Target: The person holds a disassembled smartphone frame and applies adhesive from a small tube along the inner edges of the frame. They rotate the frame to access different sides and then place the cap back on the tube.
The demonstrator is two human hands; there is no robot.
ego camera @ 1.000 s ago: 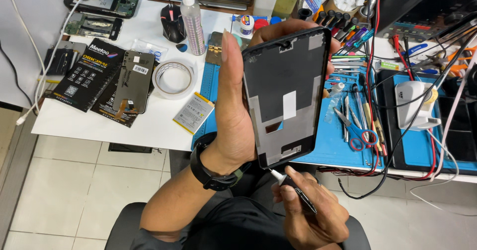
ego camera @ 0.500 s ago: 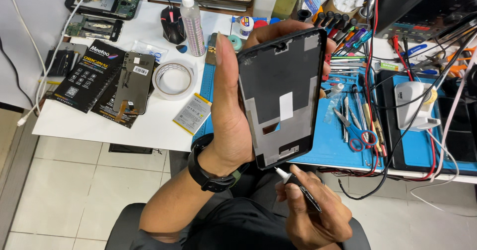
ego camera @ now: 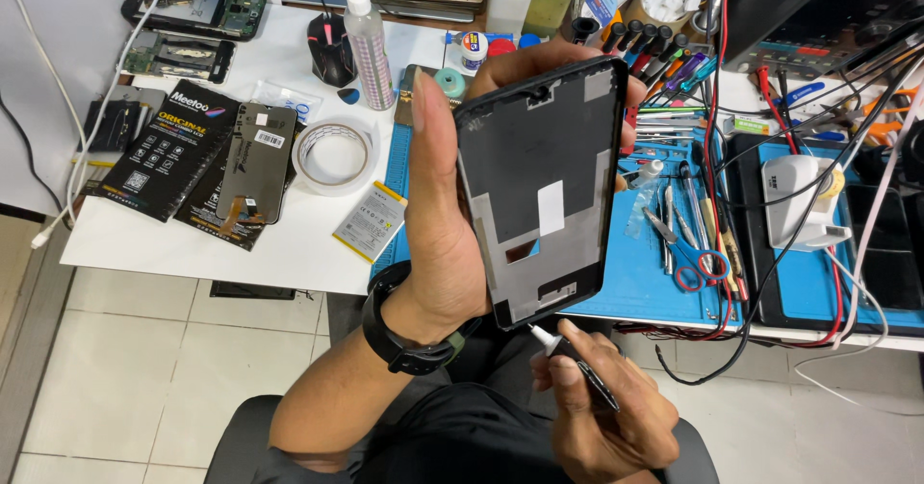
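Place: a phone repair workshop, with a crowded white bench (ego camera: 289,253) standing on a tiled floor.
Upper left of the frame: opened phones (ego camera: 192,5) are lying with their boards showing.
Left of the frame: boxed replacement parts (ego camera: 159,147) and a loose screen (ego camera: 255,162) are lying beside a roll of tape (ego camera: 334,155).
Centre right: tweezers, scissors (ego camera: 695,258) and screwdrivers (ego camera: 654,51) are lying over a blue work mat (ego camera: 635,282).
Top of the frame: bottles (ego camera: 369,46) are standing among jars.
Right of the frame: cables (ego camera: 731,282) are trailing off the bench edge.

Tape roll (ego camera: 334,154), scissors (ego camera: 691,253), perhaps battery (ego camera: 371,220).
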